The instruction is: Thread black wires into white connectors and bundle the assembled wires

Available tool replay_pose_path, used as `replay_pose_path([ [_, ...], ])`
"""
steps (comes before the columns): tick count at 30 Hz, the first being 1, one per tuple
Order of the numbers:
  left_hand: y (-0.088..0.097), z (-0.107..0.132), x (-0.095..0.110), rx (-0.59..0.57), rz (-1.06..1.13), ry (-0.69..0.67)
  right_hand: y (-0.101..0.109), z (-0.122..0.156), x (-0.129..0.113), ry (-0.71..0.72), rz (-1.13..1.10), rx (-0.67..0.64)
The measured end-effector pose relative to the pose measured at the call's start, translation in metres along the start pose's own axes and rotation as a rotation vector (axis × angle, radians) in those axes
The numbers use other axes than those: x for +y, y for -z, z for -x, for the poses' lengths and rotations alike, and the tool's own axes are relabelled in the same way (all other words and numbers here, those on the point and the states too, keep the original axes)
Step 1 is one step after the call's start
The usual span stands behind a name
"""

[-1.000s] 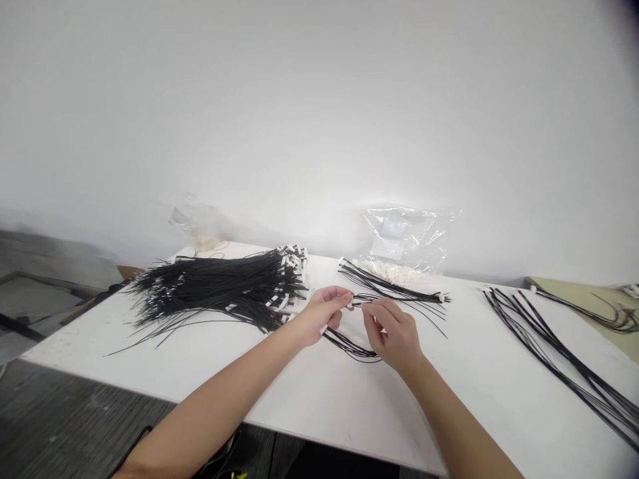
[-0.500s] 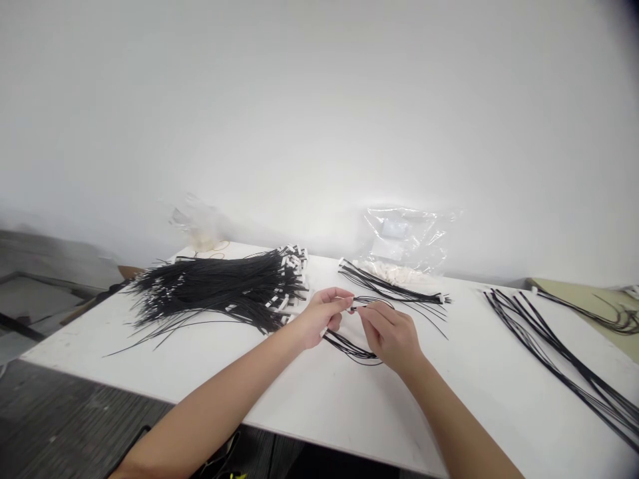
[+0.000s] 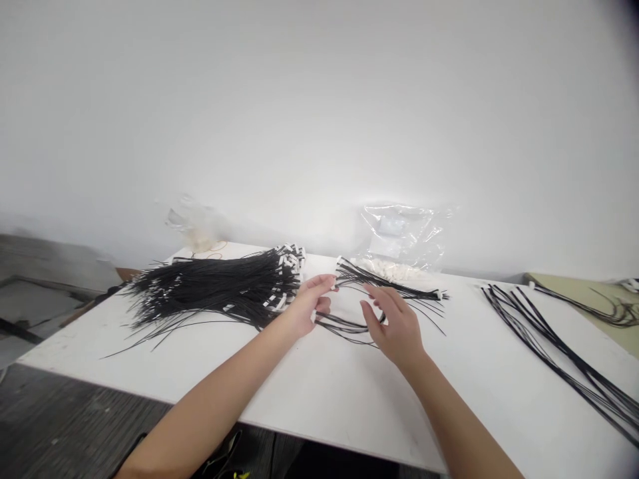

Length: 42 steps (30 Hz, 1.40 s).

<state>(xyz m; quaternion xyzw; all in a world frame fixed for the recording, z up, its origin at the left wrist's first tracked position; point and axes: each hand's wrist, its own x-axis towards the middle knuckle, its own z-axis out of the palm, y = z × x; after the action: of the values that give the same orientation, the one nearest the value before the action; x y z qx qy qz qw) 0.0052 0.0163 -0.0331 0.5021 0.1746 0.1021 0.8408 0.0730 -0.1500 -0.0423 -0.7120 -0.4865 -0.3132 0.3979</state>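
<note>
My left hand [image 3: 310, 305] is closed, thumb and forefinger pinching a small white connector at the end of a black wire harness [image 3: 344, 324]. From that hand the harness's thin wires curve rightward over the white table [image 3: 339, 392]. My right hand [image 3: 398, 326] is open, thumb apart from the fingers, beside the looped wires; part of the loop disappears behind it. Just beyond both hands lies another bundle of black wires [image 3: 389, 282] with white connectors. Left of my left hand is a large pile of black wire harnesses [image 3: 214, 286], white connectors facing right.
A clear plastic bag [image 3: 402, 243] with small white pieces stands against the wall behind the hands. Another clear bag [image 3: 192, 226] sits at the back left. Long black cables [image 3: 554, 352] lie at the right, near a yellowish-green board [image 3: 574, 286] with more wires.
My right hand has let go near the connector; its fingers have spread and drawn slightly right, away from the left hand. The left hand has shifted a little left and up with the harness.
</note>
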Motion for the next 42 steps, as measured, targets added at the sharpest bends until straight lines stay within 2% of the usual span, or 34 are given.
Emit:
replay_pose_path([
  [2, 0.006, -0.004, 0.004, 0.097, 0.076, -0.016, 0.003, -0.003, 0.000, -0.125, -0.023, 0.046],
  [4, 0.012, -0.009, 0.006, 0.174, 0.148, -0.041, 0.006, -0.004, 0.001, -0.276, -0.060, 0.001],
  [5, 0.014, -0.011, 0.007, 0.204, 0.177, -0.052, 0.008, -0.004, 0.001, -0.341, -0.093, -0.073],
  [7, 0.017, -0.014, 0.008, 0.258, 0.214, -0.071, 0.011, -0.004, 0.001, -0.406, -0.206, -0.317],
  [9, 0.018, -0.016, 0.007, 0.292, 0.219, -0.089, 0.015, -0.004, -0.002, -0.402, -0.369, -0.610],
  [11, 0.018, -0.018, 0.007, 0.314, 0.208, -0.105, 0.018, -0.005, -0.007, -0.382, -0.540, -0.831],
  [14, 0.018, -0.018, 0.006, 0.339, 0.201, -0.122, 0.024, -0.009, -0.014, -0.349, -0.754, -1.010],
  [18, 0.018, -0.018, 0.007, 0.359, 0.221, -0.121, 0.033, -0.016, -0.015, -0.418, -1.048, -1.093],
  [21, 0.019, -0.019, 0.007, 0.370, 0.224, -0.118, 0.037, -0.017, -0.011, -0.482, -1.241, -1.004],
  [23, 0.019, -0.020, 0.007, 0.363, 0.213, -0.112, 0.036, -0.016, -0.008, -0.515, -1.281, -0.854],
  [25, 0.020, -0.020, 0.005, 0.351, 0.200, -0.108, 0.032, -0.014, -0.004, -0.596, -1.289, -0.598],
  [28, 0.021, -0.020, 0.003, 0.338, 0.173, -0.130, 0.024, -0.014, 0.006, -0.766, -1.252, -0.074],
  [30, 0.021, -0.020, 0.001, 0.330, 0.150, -0.152, 0.023, -0.016, 0.016, -0.858, -1.197, 0.229],
  [32, 0.020, -0.020, 0.000, 0.323, 0.125, -0.168, 0.026, -0.019, 0.027, -0.926, -1.157, 0.453],
  [34, 0.019, -0.019, -0.001, 0.318, 0.100, -0.179, 0.032, -0.023, 0.035, -0.954, -1.138, 0.617],
  [36, 0.017, -0.019, -0.002, 0.299, 0.065, -0.202, 0.037, -0.025, 0.039, -0.960, -1.136, 0.708],
  [38, 0.015, -0.018, -0.003, 0.263, 0.024, -0.248, 0.040, -0.026, 0.037, -0.973, -1.138, 0.691],
  [40, 0.012, -0.016, -0.004, 0.217, -0.026, -0.315, 0.039, -0.025, 0.029, -0.987, -1.110, 0.572],
  [42, 0.009, -0.013, -0.006, 0.167, -0.092, -0.375, 0.035, -0.023, 0.017, -0.969, -1.010, 0.397],
])
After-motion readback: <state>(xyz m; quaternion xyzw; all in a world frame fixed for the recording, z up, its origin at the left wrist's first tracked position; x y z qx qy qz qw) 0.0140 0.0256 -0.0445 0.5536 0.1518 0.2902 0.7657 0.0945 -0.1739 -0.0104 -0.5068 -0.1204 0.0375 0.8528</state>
